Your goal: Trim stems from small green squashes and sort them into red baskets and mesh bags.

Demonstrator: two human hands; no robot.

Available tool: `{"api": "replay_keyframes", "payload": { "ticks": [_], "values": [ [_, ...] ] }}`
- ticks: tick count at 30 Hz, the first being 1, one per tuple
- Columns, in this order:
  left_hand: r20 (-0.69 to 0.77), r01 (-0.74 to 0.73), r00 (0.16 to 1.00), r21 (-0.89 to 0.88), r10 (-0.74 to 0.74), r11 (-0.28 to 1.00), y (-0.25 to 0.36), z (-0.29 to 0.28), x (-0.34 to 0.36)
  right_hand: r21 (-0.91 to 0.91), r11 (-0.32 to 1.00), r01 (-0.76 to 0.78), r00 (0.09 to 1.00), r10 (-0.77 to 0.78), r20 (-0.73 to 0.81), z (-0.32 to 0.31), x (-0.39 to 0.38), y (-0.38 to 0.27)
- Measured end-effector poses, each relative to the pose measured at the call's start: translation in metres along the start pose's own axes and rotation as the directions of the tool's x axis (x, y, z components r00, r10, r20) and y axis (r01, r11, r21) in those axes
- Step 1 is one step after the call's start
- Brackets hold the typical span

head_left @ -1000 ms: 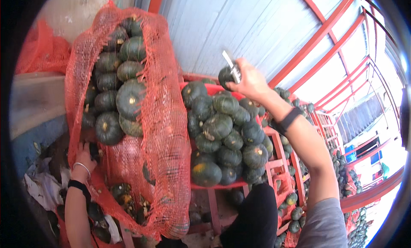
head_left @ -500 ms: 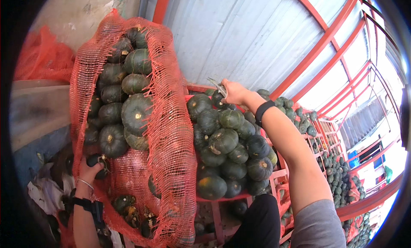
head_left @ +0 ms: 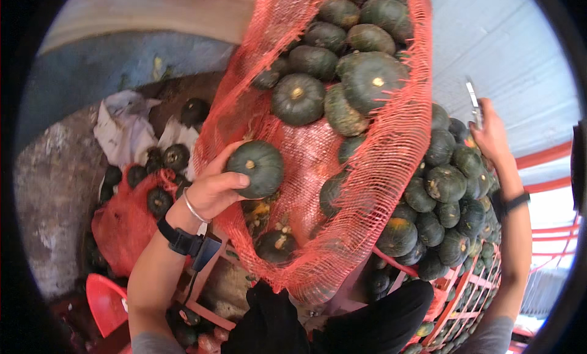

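My left hand (head_left: 213, 189) grips a round dark-green pumpkin (head_left: 255, 169) with a pale stem scar, at the left edge of a red mesh sack (head_left: 391, 149). Several more green pumpkins (head_left: 298, 99) are stacked in the sack's far part, and a few lie at its near end, partly behind the mesh. Out to the right, my right hand (head_left: 491, 131) is closed around a slim silver bladed tool (head_left: 473, 100), pointed away from me; its exact kind is unclear. Below that hand lies a heap of green pumpkins (head_left: 445, 184).
On the left floor are a crumpled red net (head_left: 125, 235), small dark pumpkins (head_left: 176, 157), a white cloth (head_left: 125, 123) and a red plastic basin (head_left: 105, 299). Metal sheeting (head_left: 483, 30) rises at the far right. A slatted red crate (head_left: 455, 302) holds pumpkins at lower right.
My view has swung left and down. The pumpkin in my left hand has come up from low beside the sack to its opening. My right hand still holds the silver tool over the heap.
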State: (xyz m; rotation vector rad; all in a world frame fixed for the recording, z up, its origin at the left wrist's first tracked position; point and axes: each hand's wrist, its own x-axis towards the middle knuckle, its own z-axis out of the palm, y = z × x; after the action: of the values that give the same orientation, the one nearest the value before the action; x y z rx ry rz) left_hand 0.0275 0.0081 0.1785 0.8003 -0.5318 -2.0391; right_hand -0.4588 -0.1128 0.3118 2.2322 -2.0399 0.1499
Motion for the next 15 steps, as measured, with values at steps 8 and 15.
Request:
{"api": "replay_keyframes", "payload": {
  "ticks": [8,15],
  "values": [
    [0.068,-0.135,0.989,0.085,0.129,0.987,-0.027,0.054,-0.021,0.169,0.681,0.713,0.674,-0.732,0.105,-0.02,-0.11,-0.184],
    [0.078,-0.077,0.996,0.372,0.052,0.925,-0.036,0.075,-0.035,0.15,0.595,0.789,0.579,-0.803,0.143,-0.009,-0.142,-0.202]
  ]
}}
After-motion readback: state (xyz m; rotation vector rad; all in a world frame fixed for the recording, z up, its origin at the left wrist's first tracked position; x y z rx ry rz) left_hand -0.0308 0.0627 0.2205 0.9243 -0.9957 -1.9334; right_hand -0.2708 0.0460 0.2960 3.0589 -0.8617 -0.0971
